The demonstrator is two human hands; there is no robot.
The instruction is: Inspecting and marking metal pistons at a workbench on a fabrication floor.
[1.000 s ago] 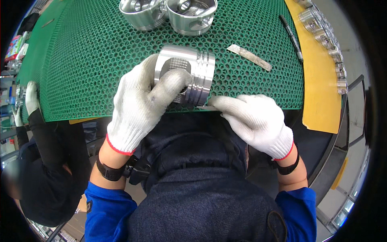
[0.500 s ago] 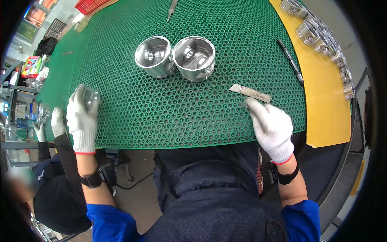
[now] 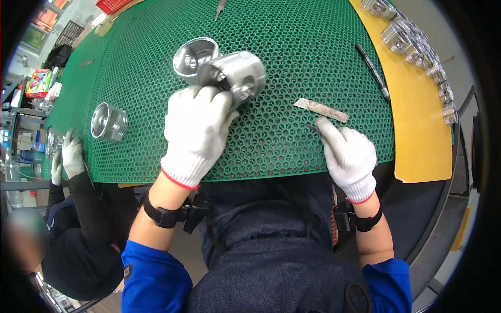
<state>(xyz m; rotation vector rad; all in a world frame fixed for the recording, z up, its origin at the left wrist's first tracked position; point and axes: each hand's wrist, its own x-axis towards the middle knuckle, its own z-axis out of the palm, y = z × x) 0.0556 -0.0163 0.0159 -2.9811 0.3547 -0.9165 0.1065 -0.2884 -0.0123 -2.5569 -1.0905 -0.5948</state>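
In white knit gloves, my left hand (image 3: 198, 117) grips a shiny metal piston (image 3: 245, 70) over the mat. The piston is tilted onto its side and slightly blurred by motion. Just behind it another piston (image 3: 194, 56) stands with its hollow end up, partly hidden. A third piston (image 3: 108, 122) rests on the mat to the left. My right hand (image 3: 348, 151) is closed near the mat's front edge. A thin dark tip (image 3: 311, 127) pokes out from its fingers; the rest is hidden. Just beyond lies a flat, worn, greyish strip (image 3: 322, 110).
A green honeycomb mat (image 3: 282, 151) covers the table. A black marker (image 3: 373, 72) lies by a yellow board (image 3: 422, 141) with several pistons (image 3: 412, 49) along its edge. A blade-like tool (image 3: 220, 8) lies far back. At left, a co-worker's gloved hand (image 3: 73, 156) is near other parts.
My left hand has let go of the left piston, moved right and lifted one of the two middle pistons, tilting it. My right hand has hardly moved.
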